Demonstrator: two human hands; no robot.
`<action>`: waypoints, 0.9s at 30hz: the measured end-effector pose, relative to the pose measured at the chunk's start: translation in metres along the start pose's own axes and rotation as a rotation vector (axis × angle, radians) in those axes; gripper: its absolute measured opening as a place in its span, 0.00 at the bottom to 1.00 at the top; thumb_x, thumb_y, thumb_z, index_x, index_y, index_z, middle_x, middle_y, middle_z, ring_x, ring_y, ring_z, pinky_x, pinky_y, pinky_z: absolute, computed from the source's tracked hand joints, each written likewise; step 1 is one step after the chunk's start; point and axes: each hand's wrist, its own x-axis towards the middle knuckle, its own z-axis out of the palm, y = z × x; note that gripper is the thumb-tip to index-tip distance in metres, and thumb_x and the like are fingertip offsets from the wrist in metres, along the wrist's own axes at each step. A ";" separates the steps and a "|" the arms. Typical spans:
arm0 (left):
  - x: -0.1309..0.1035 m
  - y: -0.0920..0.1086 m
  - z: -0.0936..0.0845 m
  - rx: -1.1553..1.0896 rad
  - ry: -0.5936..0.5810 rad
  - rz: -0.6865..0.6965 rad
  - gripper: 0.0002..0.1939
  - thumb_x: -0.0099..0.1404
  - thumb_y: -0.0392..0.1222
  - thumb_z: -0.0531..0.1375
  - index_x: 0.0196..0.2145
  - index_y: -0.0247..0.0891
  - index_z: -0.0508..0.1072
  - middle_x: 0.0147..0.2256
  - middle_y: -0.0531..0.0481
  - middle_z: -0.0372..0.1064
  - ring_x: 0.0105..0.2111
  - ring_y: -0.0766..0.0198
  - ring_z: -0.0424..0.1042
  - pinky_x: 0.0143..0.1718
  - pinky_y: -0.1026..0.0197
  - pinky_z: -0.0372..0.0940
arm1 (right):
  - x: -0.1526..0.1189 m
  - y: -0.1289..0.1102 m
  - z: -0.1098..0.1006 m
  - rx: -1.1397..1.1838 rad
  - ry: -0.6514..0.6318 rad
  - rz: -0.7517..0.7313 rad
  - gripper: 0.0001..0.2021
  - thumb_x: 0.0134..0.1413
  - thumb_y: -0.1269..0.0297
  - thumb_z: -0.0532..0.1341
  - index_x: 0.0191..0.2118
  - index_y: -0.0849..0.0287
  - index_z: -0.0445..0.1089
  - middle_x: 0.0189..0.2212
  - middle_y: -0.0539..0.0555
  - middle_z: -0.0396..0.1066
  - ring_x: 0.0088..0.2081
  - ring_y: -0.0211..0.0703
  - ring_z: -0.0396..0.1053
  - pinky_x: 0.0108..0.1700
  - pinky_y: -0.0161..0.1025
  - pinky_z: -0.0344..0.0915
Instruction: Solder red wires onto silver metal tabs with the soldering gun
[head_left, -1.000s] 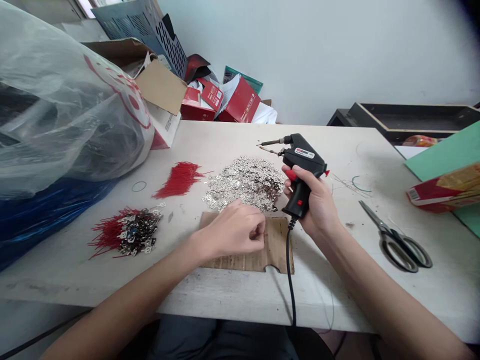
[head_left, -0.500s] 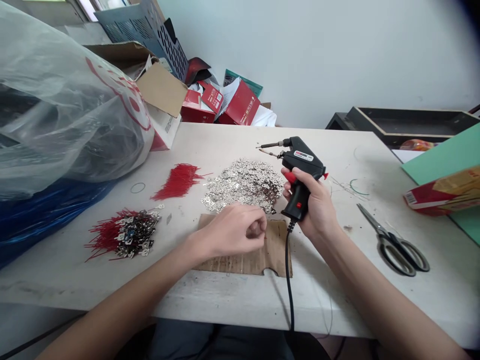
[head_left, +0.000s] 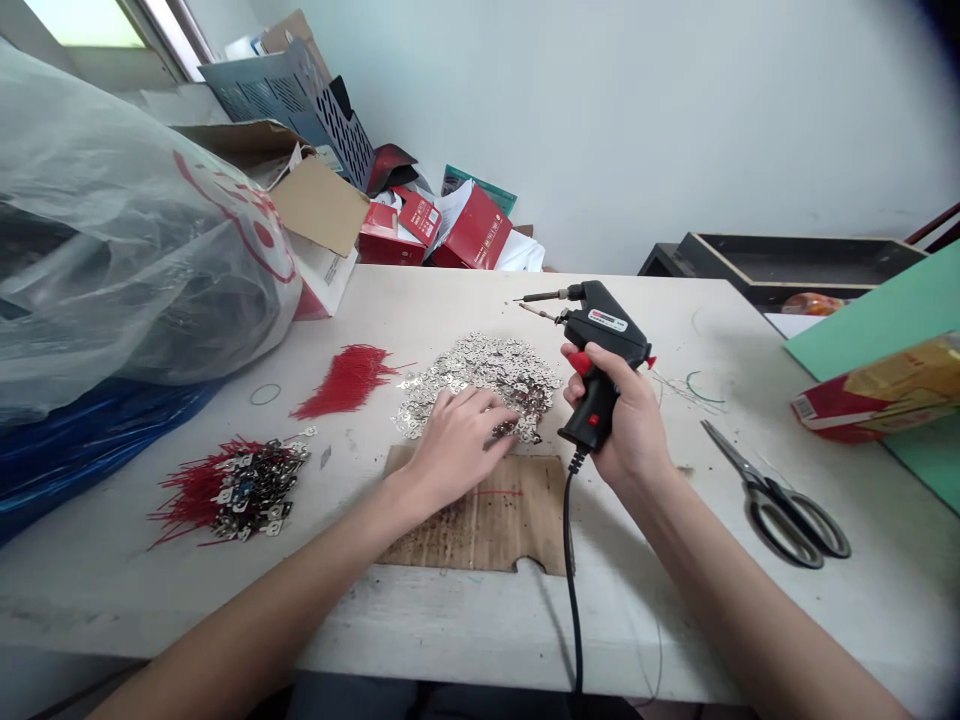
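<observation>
My right hand (head_left: 634, 420) is wrapped round the grip of a black soldering gun (head_left: 609, 335) with a red trigger. Its tip points left, above the table behind the metal pieces. My left hand (head_left: 459, 435) reaches over the near side of a pile of small silvery metal terminals (head_left: 487, 358), fingers curved and apart; the fingertips are partly hidden. Just below that hand, one short red wire (head_left: 498, 492) lies on a scorched piece of cardboard (head_left: 480, 545). A bundle of loose red wires (head_left: 349, 380) lies left of the pile.
At left lies a heap of red wires with terminals attached (head_left: 251, 490). Scissors (head_left: 780, 505) lie at right, near a red and yellow box (head_left: 877, 390). A large plastic bag (head_left: 150, 230) bulges over the left side. The gun's cord (head_left: 573, 590) runs down over the front edge.
My left hand has moved from the cardboard forward to the terminal pile, and its fingers have opened. The red wire now shows on the cardboard. My right hand still holds the soldering gun.
</observation>
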 end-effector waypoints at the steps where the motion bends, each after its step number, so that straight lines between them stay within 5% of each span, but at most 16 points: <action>1: -0.001 0.000 0.000 0.004 0.005 -0.001 0.09 0.76 0.39 0.69 0.53 0.42 0.84 0.48 0.49 0.82 0.53 0.50 0.77 0.56 0.42 0.67 | 0.000 0.000 0.000 -0.001 -0.002 0.002 0.19 0.49 0.57 0.80 0.43 0.59 0.80 0.46 0.56 0.83 0.26 0.33 0.63 0.22 0.35 0.63; 16: -0.003 -0.002 -0.002 -0.007 0.037 0.020 0.05 0.76 0.37 0.66 0.47 0.41 0.84 0.45 0.50 0.84 0.48 0.53 0.80 0.52 0.46 0.67 | 0.000 0.003 -0.002 -0.056 -0.015 0.014 0.17 0.51 0.56 0.78 0.44 0.57 0.78 0.49 0.57 0.82 0.27 0.34 0.63 0.23 0.37 0.62; 27: -0.008 0.000 -0.010 -0.225 0.066 0.077 0.07 0.72 0.38 0.66 0.46 0.40 0.83 0.42 0.50 0.83 0.45 0.54 0.79 0.54 0.43 0.67 | -0.001 0.002 -0.001 -0.034 -0.023 0.017 0.18 0.49 0.56 0.79 0.43 0.58 0.79 0.46 0.56 0.82 0.27 0.34 0.61 0.23 0.36 0.62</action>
